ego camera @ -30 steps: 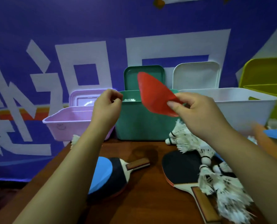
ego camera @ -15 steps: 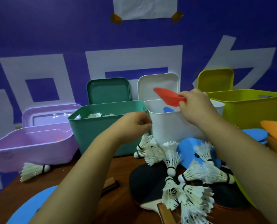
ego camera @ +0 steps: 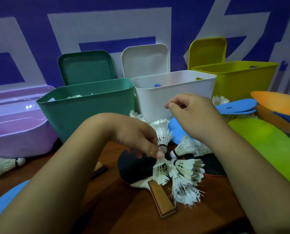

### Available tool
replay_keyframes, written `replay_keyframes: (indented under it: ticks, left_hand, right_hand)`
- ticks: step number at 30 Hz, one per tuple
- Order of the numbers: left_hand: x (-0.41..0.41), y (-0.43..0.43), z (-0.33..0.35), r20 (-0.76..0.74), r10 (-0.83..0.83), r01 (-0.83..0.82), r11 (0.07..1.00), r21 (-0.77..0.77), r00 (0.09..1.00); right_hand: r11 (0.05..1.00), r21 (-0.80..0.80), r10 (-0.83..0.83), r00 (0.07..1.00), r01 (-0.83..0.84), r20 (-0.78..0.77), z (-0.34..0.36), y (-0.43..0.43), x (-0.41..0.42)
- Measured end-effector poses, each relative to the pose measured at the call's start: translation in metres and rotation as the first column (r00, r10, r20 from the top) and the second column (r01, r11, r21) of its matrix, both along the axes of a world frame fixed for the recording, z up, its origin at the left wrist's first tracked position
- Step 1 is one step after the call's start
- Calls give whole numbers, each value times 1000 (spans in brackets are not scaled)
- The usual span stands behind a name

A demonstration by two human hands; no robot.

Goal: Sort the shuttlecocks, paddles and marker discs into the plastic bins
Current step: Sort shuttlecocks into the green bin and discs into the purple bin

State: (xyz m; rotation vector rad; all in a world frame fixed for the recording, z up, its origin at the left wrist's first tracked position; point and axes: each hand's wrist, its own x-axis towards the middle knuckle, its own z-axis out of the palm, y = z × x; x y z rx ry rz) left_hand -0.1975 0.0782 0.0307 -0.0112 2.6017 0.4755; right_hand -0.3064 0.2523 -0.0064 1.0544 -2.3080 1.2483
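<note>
Red marker disc, gone from right hand (ego camera: 194, 115), now lying inside white bin (ego camera: 174, 97), centre frame; fingers loosely curled, empty. Left hand (ego camera: 137, 141) is pinching a shuttlecock (ego camera: 161, 171) above the black paddle (ego camera: 137, 168); green bin (ego camera: 90, 107) likely next.

Brown wooden table (ego camera: 127, 220), blue wall banner (ego camera: 183, 27) with large white characters

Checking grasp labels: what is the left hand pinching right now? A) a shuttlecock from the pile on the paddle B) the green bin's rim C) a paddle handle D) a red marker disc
A: the left hand has its fingertips closed on a shuttlecock in the pile lying on the black paddle; the right hand holds nothing visible.
</note>
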Motion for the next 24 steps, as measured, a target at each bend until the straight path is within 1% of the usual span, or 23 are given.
replay_keyframes:
  ticks: [5,7,11,13,15,18,20,24]
  left_hand:
    - [-4,18,-12,72,26,-15,989,-148,997]
    - [-6,19,-16,82,29,-19,991,-130,996]
    - [-5,14,-19,49,1,2,998,-58,999]
    - [-3,13,-16,9,-12,12,1000,-28,1000]
    - [-2,10,-14,-48,-9,8,1000,-11,999]
    - [0,3,-8,-135,-5,-5,997,-77,991]
    - [1,-2,-3,-205,20,-45,992,-116,978]
    - [8,-12,11,-358,94,-131,988,-80,929]
  right_hand:
    - [998,-10,57,998,-57,13,-27,32,27]
    - [995,-15,103,995,-103,10,-39,43,35]
    - [985,-49,168,986,-167,17,-65,62,45]
    - [979,-45,201,980,-201,-4,-76,69,48]
    - [970,-5,244,969,-244,-38,-85,75,48]
    - [958,33,286,957,-285,-38,-95,81,45]
    - [958,33,284,959,-284,-3,-100,81,44]
    - [968,49,244,969,-245,29,-105,77,44]
